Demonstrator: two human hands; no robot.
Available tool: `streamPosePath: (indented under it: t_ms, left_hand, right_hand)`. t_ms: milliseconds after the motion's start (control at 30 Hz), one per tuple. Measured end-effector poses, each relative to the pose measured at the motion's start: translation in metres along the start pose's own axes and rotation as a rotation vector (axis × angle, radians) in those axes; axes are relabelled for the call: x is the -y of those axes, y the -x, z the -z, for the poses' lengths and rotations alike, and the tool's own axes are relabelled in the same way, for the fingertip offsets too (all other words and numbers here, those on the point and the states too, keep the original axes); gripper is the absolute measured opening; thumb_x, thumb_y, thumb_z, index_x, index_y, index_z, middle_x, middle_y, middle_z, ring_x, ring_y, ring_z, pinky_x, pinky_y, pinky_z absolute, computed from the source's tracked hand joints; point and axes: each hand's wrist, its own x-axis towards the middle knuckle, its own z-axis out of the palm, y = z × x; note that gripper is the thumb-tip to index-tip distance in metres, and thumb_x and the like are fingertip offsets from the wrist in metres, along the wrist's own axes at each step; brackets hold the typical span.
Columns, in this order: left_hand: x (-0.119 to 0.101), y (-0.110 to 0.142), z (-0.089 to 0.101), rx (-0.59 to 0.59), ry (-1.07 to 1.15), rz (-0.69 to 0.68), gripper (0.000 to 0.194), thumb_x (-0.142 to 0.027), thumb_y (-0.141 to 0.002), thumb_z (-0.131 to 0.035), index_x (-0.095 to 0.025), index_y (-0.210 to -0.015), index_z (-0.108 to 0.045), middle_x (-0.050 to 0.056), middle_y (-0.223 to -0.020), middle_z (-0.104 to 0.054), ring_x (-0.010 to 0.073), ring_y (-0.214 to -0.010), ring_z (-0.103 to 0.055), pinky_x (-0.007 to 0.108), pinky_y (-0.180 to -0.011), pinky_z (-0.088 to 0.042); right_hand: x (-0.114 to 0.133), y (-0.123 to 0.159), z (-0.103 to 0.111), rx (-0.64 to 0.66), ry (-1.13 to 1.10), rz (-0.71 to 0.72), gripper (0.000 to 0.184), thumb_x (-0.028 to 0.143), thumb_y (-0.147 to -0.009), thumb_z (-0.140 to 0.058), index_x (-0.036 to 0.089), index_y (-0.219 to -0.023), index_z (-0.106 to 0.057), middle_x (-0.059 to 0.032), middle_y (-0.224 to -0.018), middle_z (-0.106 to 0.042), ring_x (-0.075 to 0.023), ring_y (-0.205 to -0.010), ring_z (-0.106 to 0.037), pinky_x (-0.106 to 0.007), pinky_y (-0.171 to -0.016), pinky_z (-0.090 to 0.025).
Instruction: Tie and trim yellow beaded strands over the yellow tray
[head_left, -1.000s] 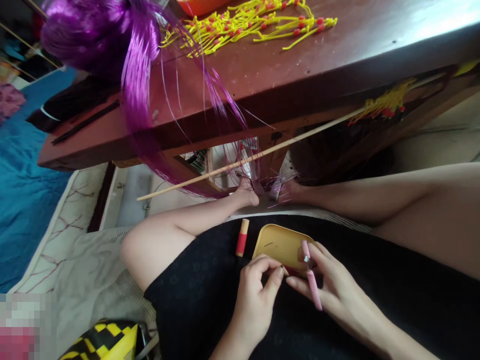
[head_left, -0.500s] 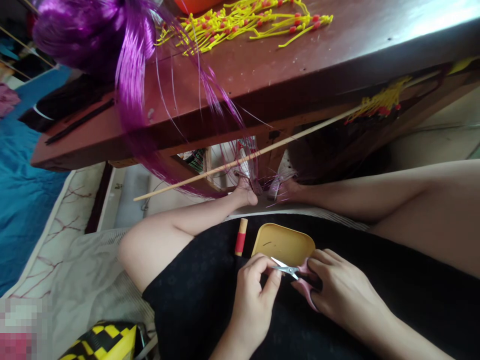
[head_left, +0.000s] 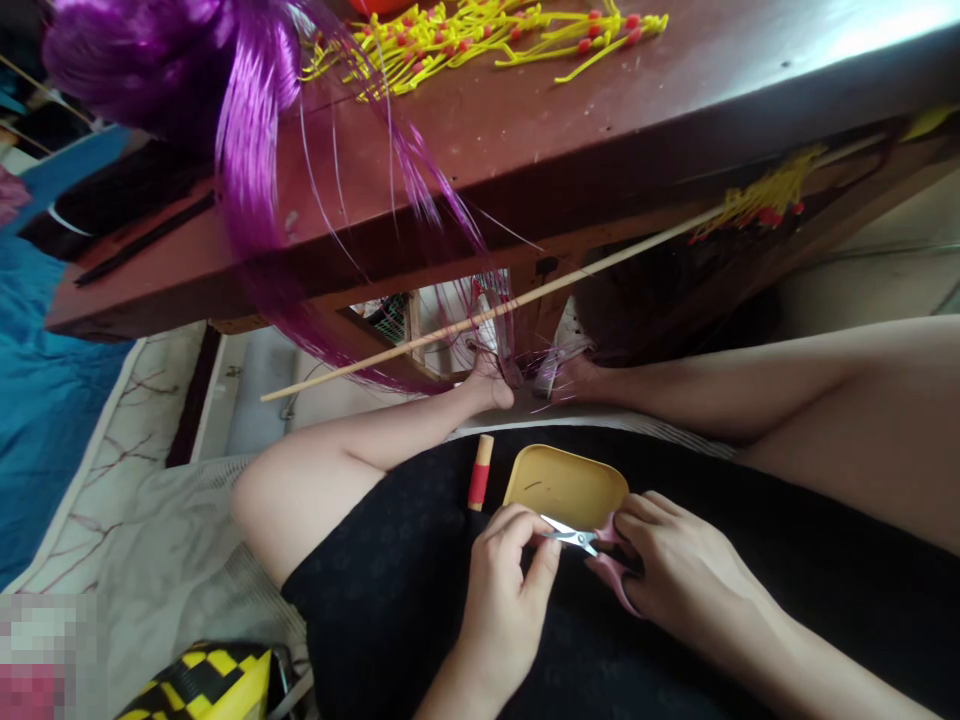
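Note:
Small scissors (head_left: 574, 537) with pink handles are in my right hand (head_left: 679, 555), fingers wrapped round the loops. Their blades stand slightly apart and point left. The blade tips reach the fingertips of my left hand (head_left: 506, 580), whose thumb and forefinger are pinched; anything between them is too small to make out. Just beyond both hands, a shallow yellow tray (head_left: 566, 475) with a few dark bits in it rests on the black cloth over my lap. To the left of the tray lies a short tan stick with a red band (head_left: 480, 475).
A reddish-brown table (head_left: 555, 170) runs across the front. On it lie a bundle of shiny purple strands (head_left: 251, 150), hanging over the edge, and yellow knotted cords with red beads (head_left: 450, 45). A thin wooden rod (head_left: 480, 318) slants between table and lap.
The view has shifted very slightly, and the table things sit a little further left and higher. Hands and scissors keep almost the same pose.

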Motion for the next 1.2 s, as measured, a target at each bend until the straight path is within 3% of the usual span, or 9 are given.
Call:
streamPosePath:
  t_ms: [267, 633, 900, 1067, 1200]
  left_hand:
    - [0.0, -0.001, 0.0, -0.013, -0.045, -0.048, 0.014, -0.013, -0.084, -0.048, -0.017, -0.073, -0.056, 0.002, -0.073, -0.058, 0.0154, -0.071, -0.057, 0.026, -0.065, -0.045]
    - [0.001, 0.0, -0.001, -0.019, -0.024, -0.006, 0.014, -0.014, -0.083, -0.049, -0.018, -0.072, -0.057, 0.003, -0.073, -0.058, 0.0162, -0.07, -0.057, 0.026, -0.065, -0.045]
    - [0.025, -0.007, -0.012, -0.015, 0.066, 0.185, 0.015, -0.02, -0.08, -0.051, -0.016, -0.066, -0.056, 0.002, -0.067, -0.058, 0.0164, -0.066, -0.055, 0.026, -0.062, -0.042]
    - [0.042, -0.016, -0.021, -0.012, 0.104, 0.263, 0.019, -0.023, -0.078, -0.052, -0.016, -0.06, -0.055, -0.001, -0.056, -0.055, 0.0141, -0.055, -0.051, 0.023, -0.054, -0.038]
    - [0.043, -0.018, -0.021, -0.031, 0.147, 0.272, 0.018, -0.024, -0.078, -0.052, -0.016, -0.062, -0.055, -0.002, -0.056, -0.055, 0.0135, -0.055, -0.051, 0.022, -0.054, -0.038]
  right_hand:
    - [-0.004, -0.001, 0.0, 0.028, 0.052, 0.03, 0.009, 0.023, -0.069, -0.062, 0.018, -0.061, -0.064, -0.0022, -0.057, -0.06, -0.0168, -0.054, -0.056, -0.025, -0.049, -0.041]
    - [-0.005, -0.002, -0.002, 0.178, 0.139, 0.009, 0.015, 0.019, -0.074, -0.056, 0.016, -0.063, -0.065, -0.0054, -0.062, -0.061, -0.0192, -0.059, -0.057, -0.027, -0.053, -0.041]
    - [-0.001, -0.01, -0.01, 0.385, 0.111, -0.107, 0.017, 0.025, -0.075, -0.06, 0.017, -0.062, -0.069, -0.0078, -0.058, -0.066, -0.021, -0.056, -0.063, -0.024, -0.045, -0.035]
    - [-0.005, -0.027, -0.011, 0.517, 0.046, -0.209, 0.012, 0.027, -0.065, -0.072, 0.017, -0.059, -0.069, -0.0058, -0.053, -0.065, -0.0204, -0.049, -0.063, -0.022, -0.04, -0.026]
    - [-0.011, -0.036, -0.006, 0.568, -0.044, -0.264, 0.027, 0.036, -0.068, -0.069, 0.018, -0.049, -0.063, 0.0004, -0.043, -0.055, -0.0139, -0.04, -0.055, -0.02, -0.036, -0.025]
